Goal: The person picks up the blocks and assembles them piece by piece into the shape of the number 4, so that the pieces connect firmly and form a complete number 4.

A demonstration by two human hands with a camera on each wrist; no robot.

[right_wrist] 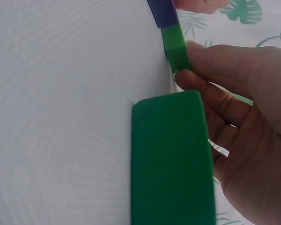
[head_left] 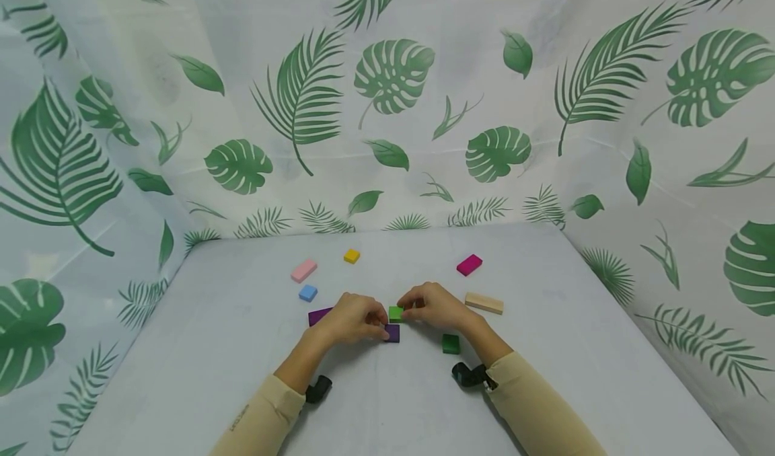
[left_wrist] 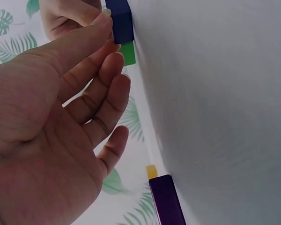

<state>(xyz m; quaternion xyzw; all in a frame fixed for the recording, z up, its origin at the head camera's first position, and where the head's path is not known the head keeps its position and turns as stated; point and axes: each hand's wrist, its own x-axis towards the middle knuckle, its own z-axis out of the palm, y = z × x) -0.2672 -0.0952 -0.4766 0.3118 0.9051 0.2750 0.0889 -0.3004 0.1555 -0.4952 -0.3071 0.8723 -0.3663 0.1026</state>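
Near the middle of the table, my left hand [head_left: 354, 319] pinches a small purple block [head_left: 392, 333] between thumb and index finger. In the left wrist view this block [left_wrist: 120, 21] looks dark blue, and the other fingers are loosely bent. My right hand [head_left: 437, 306] has thumb and index finger on a light green block [head_left: 395, 314], pinching it just behind the purple one. The two blocks sit close together in the right wrist view. A longer purple block [head_left: 319, 316] is partly hidden behind my left hand. The dark green block [right_wrist: 171, 159] lies below my right hand.
Farther back on the white table [head_left: 242, 375] are a pink block [head_left: 304, 270], a blue block [head_left: 308, 292], a yellow block [head_left: 352, 256] and a magenta block [head_left: 469, 264]. A plain wooden block [head_left: 484, 302] lies right of my right hand. Leaf-printed cloth [head_left: 448, 194] hangs behind the table.
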